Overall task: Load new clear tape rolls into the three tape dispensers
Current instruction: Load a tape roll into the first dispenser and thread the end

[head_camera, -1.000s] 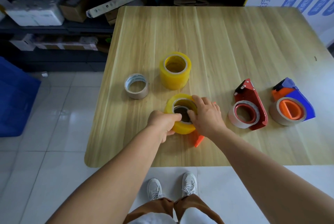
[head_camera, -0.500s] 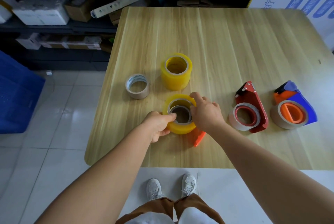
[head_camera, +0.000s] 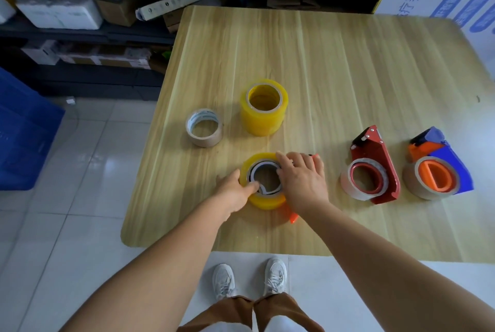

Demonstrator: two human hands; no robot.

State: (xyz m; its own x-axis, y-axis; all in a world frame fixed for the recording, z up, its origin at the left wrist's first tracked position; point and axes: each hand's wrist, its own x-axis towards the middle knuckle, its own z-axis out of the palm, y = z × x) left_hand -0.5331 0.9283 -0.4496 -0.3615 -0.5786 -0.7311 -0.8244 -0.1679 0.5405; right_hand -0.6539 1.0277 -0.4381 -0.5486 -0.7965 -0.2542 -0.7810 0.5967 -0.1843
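Yellow-tinted roll [head_camera: 263, 199]: clear tape, thick wound, lying flat near the table's [head_camera: 334, 63] front edge, over an orange dispenser [head_camera: 293, 217] mostly hidden beneath; a white-and-dark hub ring shows inside its core.
Left hand [head_camera: 235, 189]: fingers curled against the roll's left rim, one fingertip in the core; seemingly steadying it.
Right hand [head_camera: 301, 180]: spread over the roll's right side, fingers loosely bent, likely pressing it onto the hub.
Spare roll [head_camera: 263, 108]: upright behind, same yellow.
Brown roll [head_camera: 205, 128]: left of it.
Red dispenser [head_camera: 373, 171], blue dispenser [head_camera: 439, 165]: right, carrying brownish rolls.
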